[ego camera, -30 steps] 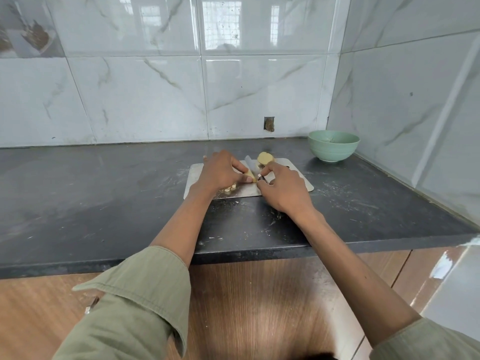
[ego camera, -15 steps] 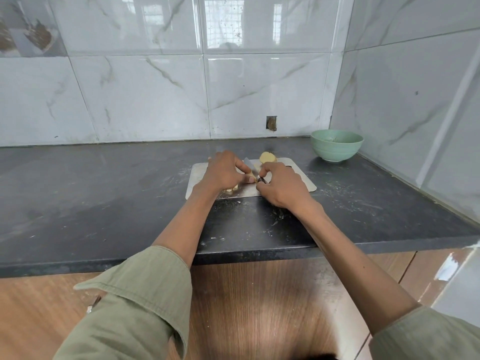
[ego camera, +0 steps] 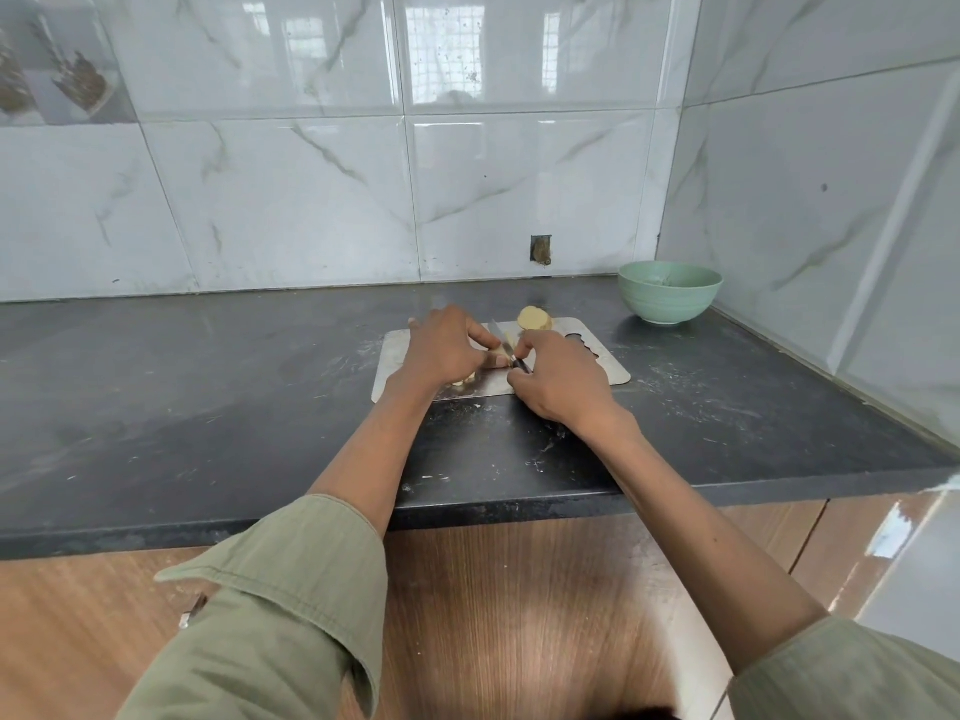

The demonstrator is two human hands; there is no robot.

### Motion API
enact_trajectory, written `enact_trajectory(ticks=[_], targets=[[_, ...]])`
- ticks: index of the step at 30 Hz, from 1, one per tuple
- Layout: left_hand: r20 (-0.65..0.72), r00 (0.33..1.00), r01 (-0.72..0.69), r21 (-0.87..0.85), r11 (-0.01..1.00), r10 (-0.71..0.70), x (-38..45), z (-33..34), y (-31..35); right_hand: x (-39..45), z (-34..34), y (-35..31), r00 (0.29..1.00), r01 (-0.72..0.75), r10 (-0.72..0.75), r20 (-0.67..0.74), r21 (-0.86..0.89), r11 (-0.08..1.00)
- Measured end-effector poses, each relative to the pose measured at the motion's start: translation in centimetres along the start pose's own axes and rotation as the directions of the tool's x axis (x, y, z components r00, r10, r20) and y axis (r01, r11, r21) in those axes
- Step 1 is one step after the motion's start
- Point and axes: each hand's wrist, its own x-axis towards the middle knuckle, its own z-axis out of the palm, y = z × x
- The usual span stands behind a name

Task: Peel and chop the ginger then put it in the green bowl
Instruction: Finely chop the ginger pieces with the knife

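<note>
On the metal cutting board (ego camera: 613, 368), my left hand (ego camera: 447, 348) pins down a piece of peeled ginger (ego camera: 500, 354) with curled fingers. A small knife (ego camera: 505, 341) is gripped in my right hand (ego camera: 563, 379), its blade set against that piece beside my left fingertips. Another pale yellow chunk of ginger (ego camera: 534, 319) lies at the board's far edge. A few cut bits (ego camera: 466, 379) show under my left hand. The green bowl (ego camera: 669, 292) stands at the back right near the wall corner.
The dark stone counter (ego camera: 208, 387) runs left with scraps and white smears near the board. Tiled walls close off the back and the right side. The counter's front edge lies above wooden cabinet fronts (ego camera: 519, 615).
Both hands have stayed on the board with only small shifts of knife and fingers. The view has drifted slightly to the left.
</note>
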Motion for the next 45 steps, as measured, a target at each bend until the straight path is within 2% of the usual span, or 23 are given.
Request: enact_trajectory(ticks=[4,12,17,22,36,41,45], targets=[[-0.008,1.000,-0.003,0.033,0.999,0.003,0.1,0.1,0.0,-0.2,0.1,0.6,1.000,-0.023,0.023,-0.005,0.005,1.000],[-0.005,1.000,0.005,-0.050,0.999,-0.006,0.0,-0.1,0.0,-0.3,0.1,0.5,0.999,-0.022,0.022,-0.041,0.009,1.000],[0.001,1.000,0.018,-0.053,0.998,-0.018,-0.1,-0.3,0.2,-0.8,0.1,0.6,0.997,0.031,-0.028,-0.067,0.045,0.998],[0.020,1.000,0.020,-0.041,0.999,-0.020,0.0,-0.4,0.0,-0.9,0.4,0.5,0.995,0.057,-0.057,-0.082,-0.011,0.998],[0.028,0.999,0.036,0.029,0.999,-0.037,0.4,0.0,-0.5,0.6,0.7,-0.6,1.000,0.011,-0.011,0.020,-0.007,1.000],[0.001,0.999,0.045,0.075,0.996,-0.045,0.4,0.0,-0.5,0.2,0.6,-0.3,1.000,0.001,-0.001,0.013,-0.004,1.000],[0.023,0.999,0.033,0.048,0.998,-0.034,0.5,0.1,-0.6,0.1,0.3,-0.1,1.000,-0.020,0.020,0.014,0.013,1.000]])
